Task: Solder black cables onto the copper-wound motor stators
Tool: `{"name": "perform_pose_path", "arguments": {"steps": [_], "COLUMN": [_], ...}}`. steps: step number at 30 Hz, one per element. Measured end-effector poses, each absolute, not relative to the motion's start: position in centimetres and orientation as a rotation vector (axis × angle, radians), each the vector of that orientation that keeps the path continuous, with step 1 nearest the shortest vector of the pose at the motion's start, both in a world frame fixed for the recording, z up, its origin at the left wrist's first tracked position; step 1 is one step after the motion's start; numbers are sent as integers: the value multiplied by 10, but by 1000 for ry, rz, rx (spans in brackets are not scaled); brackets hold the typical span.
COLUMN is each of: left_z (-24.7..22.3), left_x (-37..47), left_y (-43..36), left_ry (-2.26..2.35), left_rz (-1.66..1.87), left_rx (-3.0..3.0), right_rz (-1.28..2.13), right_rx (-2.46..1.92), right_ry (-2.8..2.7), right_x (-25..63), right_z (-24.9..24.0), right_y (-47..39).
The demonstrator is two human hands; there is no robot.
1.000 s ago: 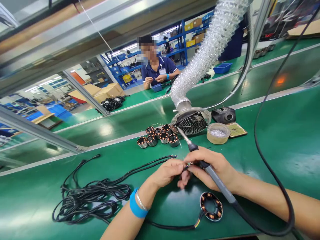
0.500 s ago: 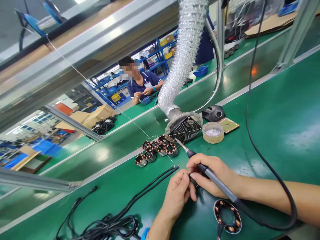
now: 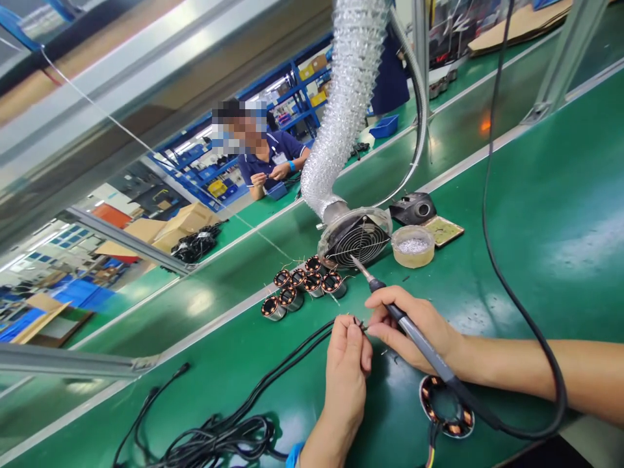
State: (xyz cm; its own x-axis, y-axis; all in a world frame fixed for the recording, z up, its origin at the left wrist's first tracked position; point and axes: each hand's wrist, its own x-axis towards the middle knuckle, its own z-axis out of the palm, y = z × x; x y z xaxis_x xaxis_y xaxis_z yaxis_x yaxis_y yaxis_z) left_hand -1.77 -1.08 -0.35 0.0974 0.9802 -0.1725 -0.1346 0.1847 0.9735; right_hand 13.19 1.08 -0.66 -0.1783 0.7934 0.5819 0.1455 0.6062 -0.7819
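Observation:
My right hand point(image 3: 422, 331) is closed around the grey-and-black handle of a soldering iron point(image 3: 407, 325), whose metal tip points up and left at the fan guard. Its thumb and fingertips also reach a thin dark wire piece point(image 3: 361, 325). From the other side, my left hand point(image 3: 347, 370) pinches this same piece; its exact kind is too small to make out. Black cables point(image 3: 292, 361) run up to the left fingers, which partly hide their ends. Below the right wrist lies a ring-shaped motor stator point(image 3: 447, 406) with copper windings and coloured leads.
Several small copper-wound stators point(image 3: 290, 298) stand beside a round fume-extractor guard point(image 3: 358, 239) on a silver flexible duct point(image 3: 348, 97). Right of it are a round tub of metal shavings point(image 3: 413, 246), a flat sponge tray point(image 3: 443, 231) and a black holder point(image 3: 414, 208). A co-worker point(image 3: 273, 159) sits across the bench.
My left hand has risen slightly and turned more upright, now covering the cable ends. The dark piece shows between both hands' fingertips. The view has shifted a little.

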Motion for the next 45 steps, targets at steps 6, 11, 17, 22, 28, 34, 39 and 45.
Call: {"name": "perform_pose_path", "arguments": {"steps": [6,11,17,22,28,34,39,45], "left_z": [6,18,31,39,35,30,27,18], "left_x": [-33,-31,-19,-27,-36,-35,-36,-32], "left_y": [0,4,3,8,10,7,4,6], "left_ry": [1263,1262,1308,1422,1291,1257,1241,1118], "left_rz": [883,701,638,565,555,596,644,745], "left_rx": [1361,1753,1856,1990,1804,1768,1698,1270], "right_rz": [408,352,311,357,586,547,475,409], "right_rx": [-642,-503,-533,-674,-680,-634,-481,-497], "right_ry": [-1824,-2031,-2145,-2087,-2052,-2092,-2219,-2109], "right_x": [137,143,148,163,170,168,172,160], "right_z": [6,25,25,24,22,19,11,11], "right_y": [12,24,27,36,36,34,37,34]}}
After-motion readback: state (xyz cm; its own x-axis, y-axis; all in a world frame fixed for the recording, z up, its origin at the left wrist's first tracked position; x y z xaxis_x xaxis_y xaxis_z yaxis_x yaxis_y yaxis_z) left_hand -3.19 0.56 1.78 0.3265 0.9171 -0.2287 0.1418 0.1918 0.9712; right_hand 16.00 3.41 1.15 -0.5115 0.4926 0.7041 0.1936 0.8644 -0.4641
